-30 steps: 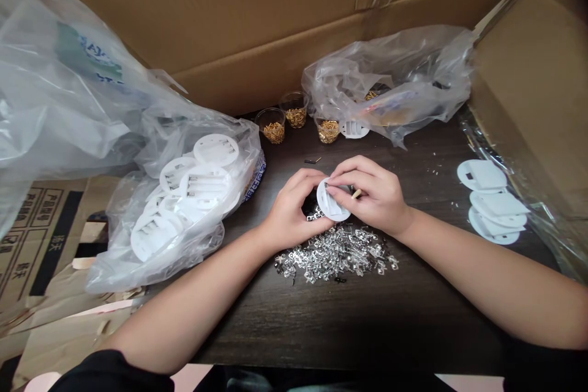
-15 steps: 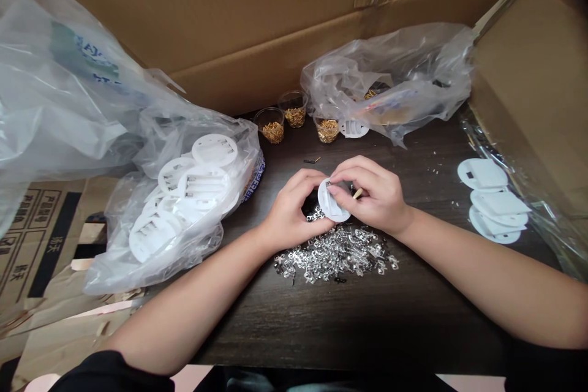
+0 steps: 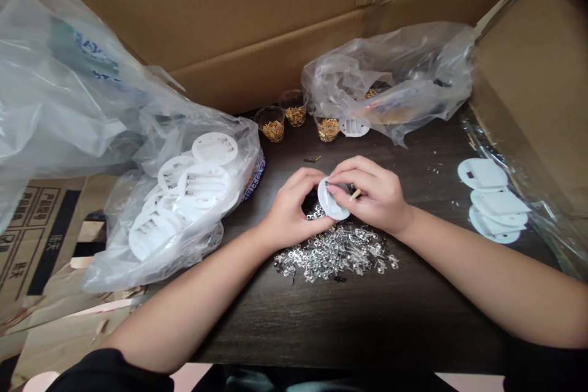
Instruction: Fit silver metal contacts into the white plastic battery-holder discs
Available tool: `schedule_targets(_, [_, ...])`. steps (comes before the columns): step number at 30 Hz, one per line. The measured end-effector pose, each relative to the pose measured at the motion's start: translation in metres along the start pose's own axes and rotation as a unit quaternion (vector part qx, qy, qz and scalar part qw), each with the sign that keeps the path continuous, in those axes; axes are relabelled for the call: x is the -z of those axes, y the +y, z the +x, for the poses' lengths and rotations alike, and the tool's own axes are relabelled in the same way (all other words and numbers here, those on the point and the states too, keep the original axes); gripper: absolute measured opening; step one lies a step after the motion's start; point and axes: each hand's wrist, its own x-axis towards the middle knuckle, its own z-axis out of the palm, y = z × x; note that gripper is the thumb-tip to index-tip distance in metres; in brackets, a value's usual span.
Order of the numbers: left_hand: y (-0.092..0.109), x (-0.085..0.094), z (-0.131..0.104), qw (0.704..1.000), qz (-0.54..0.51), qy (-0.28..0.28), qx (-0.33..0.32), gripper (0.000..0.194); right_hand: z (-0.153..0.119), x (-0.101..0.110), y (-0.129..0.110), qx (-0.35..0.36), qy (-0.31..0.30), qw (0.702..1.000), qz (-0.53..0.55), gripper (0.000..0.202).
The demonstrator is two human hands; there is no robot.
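White disc (image 3: 327, 203) between your left hand (image 3: 296, 205) and right hand (image 3: 374, 195)

Nearest you past the desk's (image 3: 349, 324) near edge lies a heap (image 3: 337, 257) of small shiny metal parts. The disc sits above the heap's far side, tilted, with its raised strip running away from you and leaning a little left. Both hands touch it, so neither is nearer: your left curls around the rim, thumb at the near side, while your right thumb and fingertips press together at the far part of its face. Whether they pinch a part there, you cannot tell. A pale stick (image 3: 355, 195) pokes out beside your right fingers.

Off the desk's left edge, a carton (image 3: 50, 233) bears dark Chinese characters, sideways, perhaps "产品" among them. Next to it, a clear bag (image 3: 105, 272) holds more discs (image 3: 204, 184); its blue print (image 3: 92, 55) is too creased to read. Toward the desk's right edge stands a stack (image 3: 498, 205) of white discs.

Farther on come a thin dark piece (image 3: 312, 160), three cups (image 3: 270, 125) of brass-coloured pins and, near the far right corner, another bag (image 3: 413, 89), its print blurred.
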Motion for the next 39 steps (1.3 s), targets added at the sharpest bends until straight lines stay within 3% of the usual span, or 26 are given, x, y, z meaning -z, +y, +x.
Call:
schedule_targets(15, [-0.002,0.0,0.0,1.0,-0.02,0.002,-0.001,0.048,0.0,0.001,-0.003,-0.019,0.001,1.0,-0.023,0.014])
schedule_targets(21, [0.0,0.001,0.0,0.999,-0.032,0.0,0.006,0.047,0.001,0.003,-0.003,0.011,-0.023,1.0,-0.015,0.013])
schedule_targets(24, [0.001,0.003,0.0,0.999,-0.049,0.006,0.011,0.048,0.009,0.007,-0.014,-0.024,-0.004,1.0,0.003,0.011])
schedule_targets(26, [0.0,0.003,0.0,0.997,-0.072,0.011,0.023,0.05,0.021,0.013,-0.025,-0.078,0.048,0.995,0.043,0.007])
schedule_targets(28, [-0.002,0.003,0.0,0.993,-0.105,0.018,0.045,0.052,0.038,0.021,-0.035,-0.144,0.103,0.975,0.134,0.036])
schedule_targets(30, [-0.005,0.002,-0.001,0.987,-0.143,0.025,0.069,0.053,0.059,0.026,-0.041,-0.207,0.1,0.936,0.268,0.057])
schedule_targets(34, [-0.01,0.0,-0.002,0.971,-0.216,0.026,0.097,0.055,0.094,0.018,-0.038,-0.295,0.061,0.869,0.393,0.067])
schedule_targets(37, [-0.011,-0.001,-0.002,0.959,-0.257,0.02,0.118,0.053,0.101,-0.003,-0.029,-0.307,0.038,0.828,0.467,0.072])
schedule_targets(39, [-0.011,-0.001,-0.001,0.955,-0.266,0.019,0.127,0.051,0.098,-0.014,-0.023,-0.31,0.024,0.817,0.486,0.075])
